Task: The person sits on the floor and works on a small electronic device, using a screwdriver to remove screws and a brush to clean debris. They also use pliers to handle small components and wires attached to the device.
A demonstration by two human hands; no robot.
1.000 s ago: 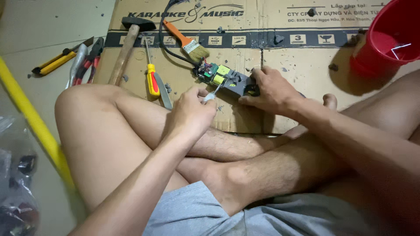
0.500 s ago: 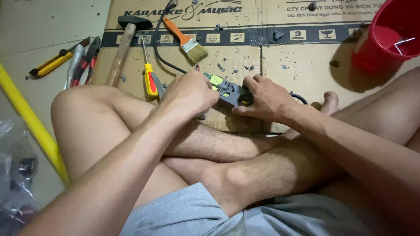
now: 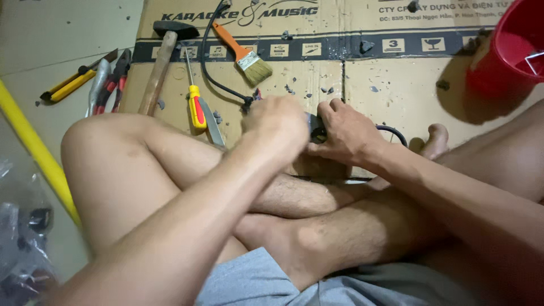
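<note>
- Head view, hands: left hand (image 3: 277,122) is curled into a loose fist with its back to the camera; whether it pinches anything underneath I cannot tell.
- Right hand (image 3: 345,133) lies just beside it, fingers bent down and pressed onto a small dark device (image 3: 315,128), which shows only as a sliver in the gap between the two hands.
- Device lies directly right of the left hand and under the right hand's fingertips, so the right hand is nearer and already touching; its long axis cannot be told, being mostly covered.
- Black cable (image 3: 218,85) runs away from the left hand toward the far edge of the cardboard sheet (image 3: 396,85); a second loop shows beyond the right hand.
- Left of the left hand: red-and-yellow screwdriver (image 3: 195,105), wooden-handled hammer (image 3: 158,65), pliers (image 3: 113,79); farther out, orange-handled paintbrush (image 3: 246,54).
- Far right of the right hand: red bucket (image 3: 504,62).
</note>
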